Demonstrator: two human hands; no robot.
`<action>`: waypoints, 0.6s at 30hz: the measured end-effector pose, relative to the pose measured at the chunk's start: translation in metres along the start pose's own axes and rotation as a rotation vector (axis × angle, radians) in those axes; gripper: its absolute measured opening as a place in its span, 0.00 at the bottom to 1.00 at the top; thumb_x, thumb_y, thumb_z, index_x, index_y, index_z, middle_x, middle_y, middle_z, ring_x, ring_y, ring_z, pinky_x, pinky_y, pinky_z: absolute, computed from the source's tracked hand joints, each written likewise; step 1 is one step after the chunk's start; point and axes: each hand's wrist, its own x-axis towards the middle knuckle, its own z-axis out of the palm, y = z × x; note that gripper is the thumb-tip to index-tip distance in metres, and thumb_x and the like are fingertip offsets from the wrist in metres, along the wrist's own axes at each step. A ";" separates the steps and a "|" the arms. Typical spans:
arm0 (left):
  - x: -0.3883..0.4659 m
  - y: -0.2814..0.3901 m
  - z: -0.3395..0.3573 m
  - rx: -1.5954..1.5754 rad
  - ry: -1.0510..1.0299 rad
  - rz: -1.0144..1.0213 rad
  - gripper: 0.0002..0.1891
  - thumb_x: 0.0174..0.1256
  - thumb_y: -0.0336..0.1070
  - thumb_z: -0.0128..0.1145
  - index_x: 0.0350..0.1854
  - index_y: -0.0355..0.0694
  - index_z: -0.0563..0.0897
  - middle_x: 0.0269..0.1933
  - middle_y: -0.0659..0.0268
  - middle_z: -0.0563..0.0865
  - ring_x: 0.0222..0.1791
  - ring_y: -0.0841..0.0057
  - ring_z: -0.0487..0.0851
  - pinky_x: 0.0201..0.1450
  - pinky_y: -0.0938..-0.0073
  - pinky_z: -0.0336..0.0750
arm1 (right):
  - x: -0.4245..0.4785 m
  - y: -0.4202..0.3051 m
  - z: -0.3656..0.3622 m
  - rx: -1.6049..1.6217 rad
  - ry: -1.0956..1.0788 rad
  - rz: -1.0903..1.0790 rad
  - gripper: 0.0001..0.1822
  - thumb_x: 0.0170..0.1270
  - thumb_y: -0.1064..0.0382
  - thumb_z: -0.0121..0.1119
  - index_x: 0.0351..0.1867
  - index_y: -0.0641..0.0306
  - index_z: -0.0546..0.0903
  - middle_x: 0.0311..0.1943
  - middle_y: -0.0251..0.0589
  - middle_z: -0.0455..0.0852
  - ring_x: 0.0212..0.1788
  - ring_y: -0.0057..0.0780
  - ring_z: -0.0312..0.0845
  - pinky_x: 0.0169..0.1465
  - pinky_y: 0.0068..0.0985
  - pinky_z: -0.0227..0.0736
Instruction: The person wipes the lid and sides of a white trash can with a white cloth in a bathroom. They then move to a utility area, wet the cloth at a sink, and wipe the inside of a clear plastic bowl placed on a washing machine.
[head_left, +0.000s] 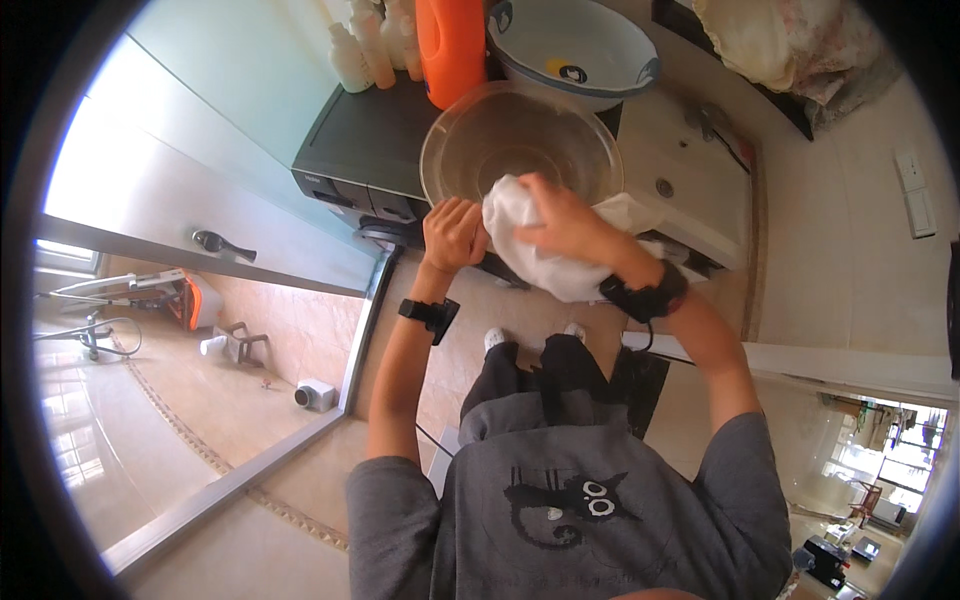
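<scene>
A white cloth hangs in front of a large clear plastic basin. My left hand is closed near the basin's front rim, at the cloth's left edge; whether it grips the cloth or the rim cannot be made out. My right hand lies across the cloth with fingers spread and partly bent, holding part of it. The basin rests on a dark Haier washing machine. Behind it stand an orange plastic jug and a white enamel-look basin with a dark rim.
Several pale bottles stand at the back left of the machine. A white sink with a drain adjoins on the right, below wall switches. A glass door frame runs along the left, with a plastic stool beyond it.
</scene>
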 end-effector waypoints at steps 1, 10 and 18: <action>0.002 0.001 0.004 0.000 -0.002 -0.003 0.01 0.41 0.27 0.49 0.18 0.36 0.72 0.18 0.60 0.71 0.19 0.63 0.71 0.22 0.69 0.65 | 0.000 0.006 0.016 -0.319 0.228 -0.256 0.32 0.46 0.57 0.58 0.53 0.68 0.65 0.48 0.59 0.75 0.52 0.49 0.71 0.55 0.33 0.64; -0.001 -0.005 0.008 -0.002 0.077 -0.031 0.05 0.41 0.26 0.46 0.12 0.38 0.67 0.14 0.61 0.69 0.14 0.65 0.68 0.18 0.70 0.62 | -0.025 -0.007 0.019 -0.159 -0.045 -0.183 0.34 0.41 0.60 0.61 0.56 0.58 0.70 0.38 0.46 0.80 0.43 0.41 0.75 0.50 0.32 0.69; -0.002 -0.012 0.008 -0.039 0.058 -0.010 0.06 0.38 0.27 0.46 0.11 0.38 0.64 0.13 0.61 0.66 0.13 0.66 0.66 0.17 0.72 0.61 | -0.049 0.038 0.003 -0.216 0.190 -0.297 0.17 0.38 0.68 0.61 0.36 0.57 0.82 0.34 0.39 0.81 0.39 0.39 0.75 0.45 0.33 0.68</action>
